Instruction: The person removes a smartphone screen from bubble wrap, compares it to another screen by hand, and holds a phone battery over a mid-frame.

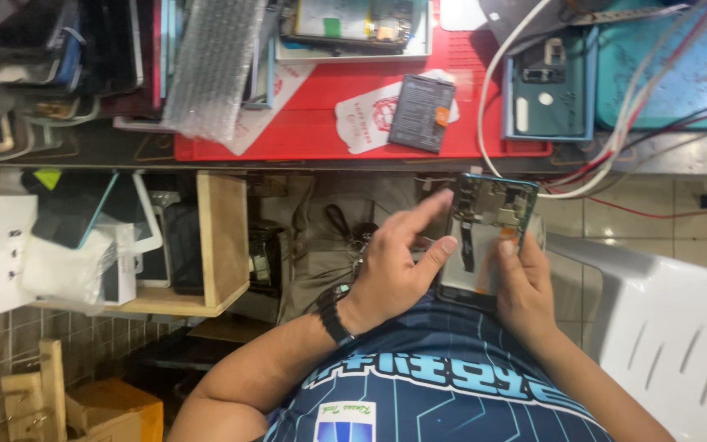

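Both hands work low in the middle of the frame, just above a dark blue patterned shirt. Right hand is closed around the lower right edge of an opened phone, holding it up over the lap with its thumb pressed on the pale inner plate. Left hand, with a black watch at the wrist, is loosely open: its thumb rests on the phone's left edge and its forefinger stretches up toward the top corner, gripping nothing that I can make out.

That phone sits right of centre, back cover off, so its teal frame, circuit board and a dark ribbon strip lie bare. No battery shows in the lower half, only the pale plate. Judging by that, the opening-up is done, while refitting parts and closing the back remain.

A bunch of keys hangs just left of the hands, and a white plastic chair fills the lower right. At middle left a wooden shelf holds more phones and a white bag.

Farther up, along the top, the surface carries a red mat with a dark flat battery on it. Right of that lies a teal back cover, crossed by white cables. Bubble wrap and stacked phones crowd the upper left.
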